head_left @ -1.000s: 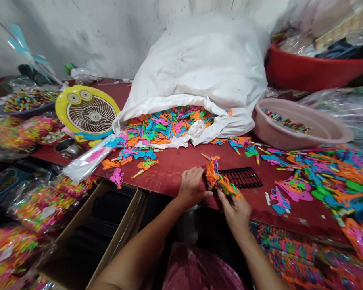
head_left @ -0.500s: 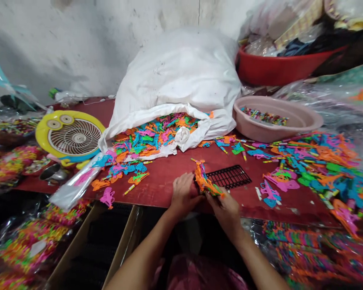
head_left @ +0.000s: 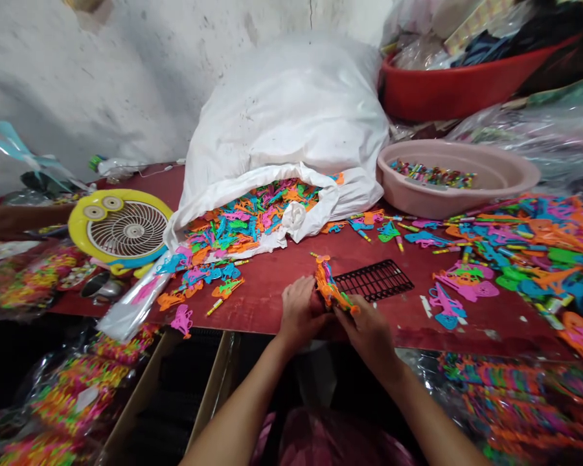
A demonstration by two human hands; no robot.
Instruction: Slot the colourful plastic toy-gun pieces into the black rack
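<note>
So the bundle of bright plastic pieces (head_left: 326, 285), mostly orange on show, is up between both hands at the front of the red table (head_left: 260, 285), just left of the black grid (head_left: 393, 281) lying flat there. The right hand (head_left: 373, 336) has its thumb and fingers closed on the near, lower end, no real gap that I can see. The left hand (head_left: 298, 310) is half curled against the other side, but its fingertips are hidden, so I can't tell how firmly it grips, if at all

Handling-wise, I'd guess it's super light, with thin, slightly bendy bits that are smooth enough to slide over each other. Squeeze one spot hard and it'd probably fan out, or a skinny part could snap. I'd take it low down across the whole stack with the right, and cup the left side so nothing slips loose
</note>
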